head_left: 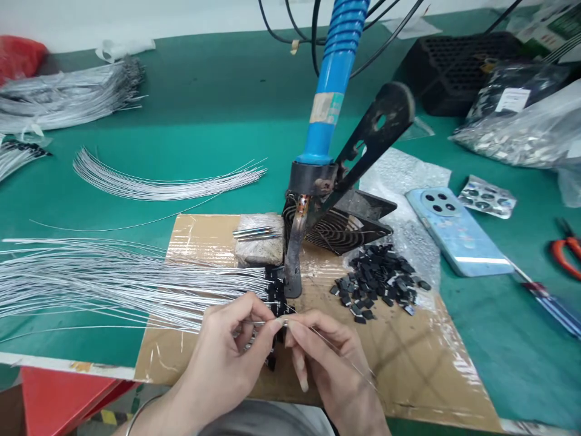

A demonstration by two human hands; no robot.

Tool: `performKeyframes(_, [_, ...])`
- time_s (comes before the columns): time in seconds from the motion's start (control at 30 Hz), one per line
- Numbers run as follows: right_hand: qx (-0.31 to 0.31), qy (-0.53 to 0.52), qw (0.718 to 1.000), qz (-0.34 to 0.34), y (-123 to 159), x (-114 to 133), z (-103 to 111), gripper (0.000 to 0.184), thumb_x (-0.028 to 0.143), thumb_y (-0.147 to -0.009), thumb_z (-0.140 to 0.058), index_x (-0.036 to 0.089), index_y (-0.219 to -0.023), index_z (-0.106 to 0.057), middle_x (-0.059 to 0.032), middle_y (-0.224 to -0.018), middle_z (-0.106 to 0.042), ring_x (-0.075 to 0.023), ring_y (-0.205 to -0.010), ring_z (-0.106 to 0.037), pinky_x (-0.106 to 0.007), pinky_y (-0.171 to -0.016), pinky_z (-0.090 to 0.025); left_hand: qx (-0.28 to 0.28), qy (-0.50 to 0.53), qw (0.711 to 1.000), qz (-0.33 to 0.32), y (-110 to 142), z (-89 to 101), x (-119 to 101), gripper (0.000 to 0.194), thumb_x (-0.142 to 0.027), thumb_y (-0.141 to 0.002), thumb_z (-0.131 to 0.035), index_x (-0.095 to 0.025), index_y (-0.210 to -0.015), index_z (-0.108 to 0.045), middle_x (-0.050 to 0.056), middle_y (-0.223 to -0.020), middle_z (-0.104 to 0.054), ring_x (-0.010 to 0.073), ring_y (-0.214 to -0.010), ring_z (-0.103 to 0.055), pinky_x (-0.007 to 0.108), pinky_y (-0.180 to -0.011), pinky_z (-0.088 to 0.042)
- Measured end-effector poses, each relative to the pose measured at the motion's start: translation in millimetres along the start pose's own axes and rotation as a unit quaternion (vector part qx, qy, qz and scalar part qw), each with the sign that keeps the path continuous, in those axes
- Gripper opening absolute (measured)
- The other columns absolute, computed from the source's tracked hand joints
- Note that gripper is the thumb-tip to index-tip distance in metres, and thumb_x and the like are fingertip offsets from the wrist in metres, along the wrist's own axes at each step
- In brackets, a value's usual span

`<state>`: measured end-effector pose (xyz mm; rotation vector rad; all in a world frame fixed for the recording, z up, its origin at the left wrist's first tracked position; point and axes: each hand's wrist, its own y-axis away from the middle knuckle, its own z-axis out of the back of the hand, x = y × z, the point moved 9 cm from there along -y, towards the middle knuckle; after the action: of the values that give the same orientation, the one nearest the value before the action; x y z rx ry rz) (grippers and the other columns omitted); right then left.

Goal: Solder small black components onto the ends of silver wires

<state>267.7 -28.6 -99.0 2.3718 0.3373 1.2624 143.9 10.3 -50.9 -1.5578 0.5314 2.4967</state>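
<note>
My left hand (240,348) and my right hand (333,357) meet fingertip to fingertip above the front of the cardboard. Both pinch a thin wire (338,350), whose length trails back over the right hand. A small light piece shows between the fingertips, too small to name. Under and behind the left hand lies a bundle of white wires (113,278) with black connector ends (275,287). Just beyond the fingers stands the metal nozzle (295,254) of a blue-handled heat tool (336,79), pointing down. Right of it is a pile of small black plastic pieces (381,278).
Beneath lies a cardboard sheet (408,369) on a green mat. A wrapped block (261,248) holds thin metal rods. A black fan (331,233) stands behind the nozzle. Phone (458,230), screwdriver (556,309) and pliers (567,248) lie right; another wire bundle (167,189) lies back left.
</note>
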Motion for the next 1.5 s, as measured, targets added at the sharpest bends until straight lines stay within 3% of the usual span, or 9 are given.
performKeyframes(0.17, [-0.012,-0.027,1.0,0.005,-0.8,-5.4,0.6,0.024,0.039,-0.078,-0.081,0.018,-0.068,-0.076,0.0028,-0.054,-0.059,-0.0034,-0.04,-0.047,-0.011,-0.037,-0.04,-0.031,-0.008,0.999,-0.019,3.9,0.1,-1.7,0.021,-0.023,-0.097,-0.055,-0.019,-0.077,-0.059,-0.008,-0.055,-0.04,0.0085,-0.049,-0.032,0.023,-0.047,-0.026])
performKeyframes(0.4, [0.015,-0.034,0.999,0.037,-3.5,-13.0,1.6,0.017,0.035,-0.084,-0.077,0.02,-0.077,-0.079,0.0021,-0.062,-0.065,-0.0023,-0.04,-0.05,-0.009,-0.037,-0.042,-0.066,-0.001,0.998,-0.024,6.6,-0.8,-0.9,0.021,-0.022,-0.097,-0.055,-0.018,-0.077,-0.058,-0.008,-0.056,-0.038,0.0083,-0.048,-0.032,0.022,-0.046,-0.027])
performKeyframes(0.7, [0.007,-0.037,0.999,0.033,-4.0,-11.5,-0.3,0.014,0.035,-0.084,-0.077,0.021,-0.081,-0.08,0.0009,-0.068,-0.068,-0.0035,-0.042,-0.054,-0.011,-0.038,-0.046,-0.078,0.06,0.995,-0.002,7.1,-2.5,9.2,0.023,-0.029,-0.098,-0.056,-0.018,-0.078,-0.059,-0.002,-0.061,-0.055,0.0103,-0.05,-0.042,0.023,-0.047,-0.033])
performKeyframes(0.83, [-0.004,-0.048,0.998,0.031,-1.8,-7.4,0.0,0.024,0.042,-0.084,-0.076,0.021,-0.093,-0.081,-0.001,-0.068,-0.068,-0.0074,-0.048,-0.057,-0.015,-0.041,-0.05,-0.083,0.08,0.993,0.007,6.1,-0.7,10.8,0.022,-0.031,-0.097,-0.056,-0.018,-0.079,-0.059,-0.001,-0.064,-0.058,0.0113,-0.052,-0.047,0.023,-0.048,-0.036])
performKeyframes(0.97, [-0.028,0.01,0.998,0.054,0.7,-4.1,4.7,0.015,0.035,-0.082,-0.079,0.022,-0.089,-0.082,0.001,-0.063,-0.068,-0.0077,-0.045,-0.06,-0.017,-0.044,-0.052,-0.086,0.083,0.993,0.011,7.7,0.9,10.3,0.021,-0.03,-0.096,-0.058,-0.018,-0.079,-0.059,0.0,-0.066,-0.058,0.0117,-0.054,-0.049,0.023,-0.049,-0.037])
performKeyframes(1.2, [-0.017,0.024,0.995,0.098,-1.8,-5.0,7.0,0.006,0.03,-0.084,-0.078,0.026,-0.086,-0.082,0.0023,-0.062,-0.068,-0.0074,-0.043,-0.06,-0.015,-0.042,-0.053,-0.094,0.057,0.994,-0.009,7.0,1.3,8.2,0.019,-0.029,-0.097,-0.058,-0.019,-0.081,-0.061,-0.003,-0.063,-0.051,0.0104,-0.052,-0.041,0.023,-0.048,-0.033])
performKeyframes(1.5, [-0.001,-0.011,0.997,0.072,-3.5,-10.2,6.8,0.01,0.031,-0.082,-0.079,0.021,-0.082,-0.081,0.0011,-0.061,-0.067,-0.0074,-0.039,-0.058,-0.015,-0.039,-0.049,-0.106,0.022,0.993,-0.052,11.6,2.0,0.2,0.014,-0.02,-0.097,-0.058,-0.019,-0.083,-0.061,-0.008,-0.057,-0.038,0.0083,-0.047,-0.032,0.023,-0.045,-0.027])
